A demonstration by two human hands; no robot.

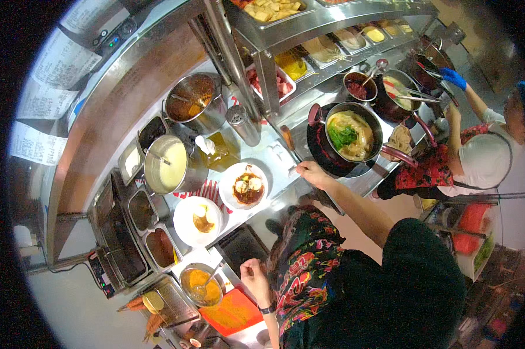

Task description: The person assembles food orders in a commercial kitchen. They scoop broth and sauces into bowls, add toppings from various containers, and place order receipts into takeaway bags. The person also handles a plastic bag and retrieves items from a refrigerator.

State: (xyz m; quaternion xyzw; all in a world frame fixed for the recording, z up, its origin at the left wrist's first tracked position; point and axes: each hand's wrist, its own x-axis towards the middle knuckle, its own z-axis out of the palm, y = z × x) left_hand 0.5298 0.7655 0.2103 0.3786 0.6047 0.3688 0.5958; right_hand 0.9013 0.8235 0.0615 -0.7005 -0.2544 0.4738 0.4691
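Observation:
My right hand (313, 175) is at the steel counter's front edge, its fingers close together. Its fingertips are beside a small white item (281, 158) and a wood-handled utensil (288, 138); whether they grip anything is unclear. My left hand (256, 279), with a dark band on the wrist, is curled above the counter edge with nothing visible in it. Two white bowls are nearest: one (263, 176) holds brown sauce and pale round pieces, the other (183, 213) holds brown liquid and pale pieces. Beside my left hand is an orange-red tray (253, 315), with a ladle in a steel bowl of orange food (204, 285).
A pan with noodles and greens (348, 135) sits on the stove. Pots of pale soup (171, 163) and reddish-brown sauce (188, 102) stand behind the bowls. A steel shaker (242, 124) is near a shelf post. A co-worker in a blue glove (453, 78) works at the right.

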